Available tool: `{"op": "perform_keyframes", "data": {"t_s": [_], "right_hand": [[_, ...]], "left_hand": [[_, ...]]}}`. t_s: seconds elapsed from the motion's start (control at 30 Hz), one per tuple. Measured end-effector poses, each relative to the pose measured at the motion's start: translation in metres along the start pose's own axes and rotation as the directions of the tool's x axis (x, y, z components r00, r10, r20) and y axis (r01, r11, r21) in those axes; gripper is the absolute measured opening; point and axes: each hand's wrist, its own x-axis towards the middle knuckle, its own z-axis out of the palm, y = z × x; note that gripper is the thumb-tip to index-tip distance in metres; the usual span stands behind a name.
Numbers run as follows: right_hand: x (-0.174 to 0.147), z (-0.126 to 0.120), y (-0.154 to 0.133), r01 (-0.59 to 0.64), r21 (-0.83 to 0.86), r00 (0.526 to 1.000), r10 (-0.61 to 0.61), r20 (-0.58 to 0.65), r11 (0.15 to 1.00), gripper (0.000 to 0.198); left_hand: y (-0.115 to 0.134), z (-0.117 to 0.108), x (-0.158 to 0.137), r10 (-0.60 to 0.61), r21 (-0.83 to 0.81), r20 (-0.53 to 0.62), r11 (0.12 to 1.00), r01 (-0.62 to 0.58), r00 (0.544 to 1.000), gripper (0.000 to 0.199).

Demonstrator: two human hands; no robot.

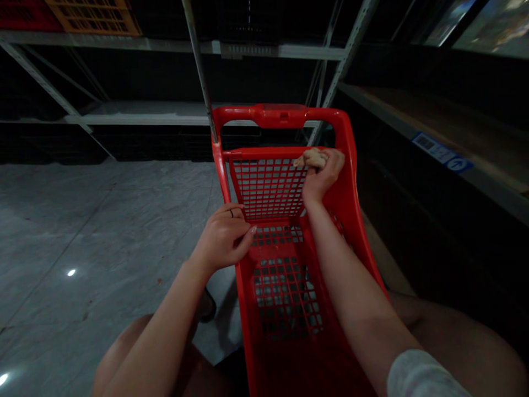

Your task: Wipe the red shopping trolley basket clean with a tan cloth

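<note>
Red cart (pixel 351 160) on gray floor (pixel 103 220). Right hand (pixel 325 175) holds pale cloth (pixel 311 158) against top right corner of cart's far wall, full of little holes. Left hand (pixel 223 236), dark ring (pixel 231 213) on one finger, fingers bent, at cart's left edge; hard to tell if it grips. Handle (pixel 283 116) along cart's far edge. Thin pole (pixel 196 60) by far left corner. White shelf (pixel 144 118) past far edge, orange crate (pixel 97 16) up high. Blue label (pixel 442 151) on wooden shelf (pixel 392 105), off right edge.

Thin black ring (pixel 231 213) on finger of left hand (pixel 225 240). Forearms bare, unmarked. Short pale-grey sleeve (pixel 425 376), near right. Dark footwear (pixel 212 310) left, mostly hidden.
</note>
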Motion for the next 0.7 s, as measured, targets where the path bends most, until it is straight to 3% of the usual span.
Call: {"op": "perform_keyframes", "data": {"t_s": [0.13, 0.27, 0.37, 0.53, 0.7], "right_hand": [[-0.069, -0.015, 0.028, -0.1, -0.117, 0.974, 0.121, 0.193, 0.988, 0.032], [-0.136, -0.031, 0.049, -0.255, -0.229, 0.861, 0.328, 0.388, 0.94, 0.027], [-0.158, -0.039, 0.057, -0.34, -0.258, 0.802, 0.422, 0.422, 0.904, 0.019], [-0.131, -0.024, 0.04, -0.385, -0.248, 0.838, 0.449, 0.309, 0.889, 0.017], [-0.08, 0.001, 0.003, -0.252, -0.065, 0.954, 0.259, 0.15, 0.966, 0.029]], "left_hand": [[0.0, 0.002, 0.001, 0.011, 0.016, -0.011, 1.0, -0.011, 1.0, 0.04], [0.0, 0.004, 0.001, 0.019, 0.042, -0.014, 0.999, -0.018, 1.0, 0.042], [0.001, 0.004, 0.001, 0.007, 0.049, -0.001, 0.999, -0.007, 1.0, 0.043], [0.001, 0.002, 0.001, -0.008, 0.032, -0.016, 0.999, 0.008, 1.0, 0.044], [0.001, 0.001, 0.001, -0.008, 0.029, -0.019, 1.0, 0.009, 1.0, 0.044]]}}
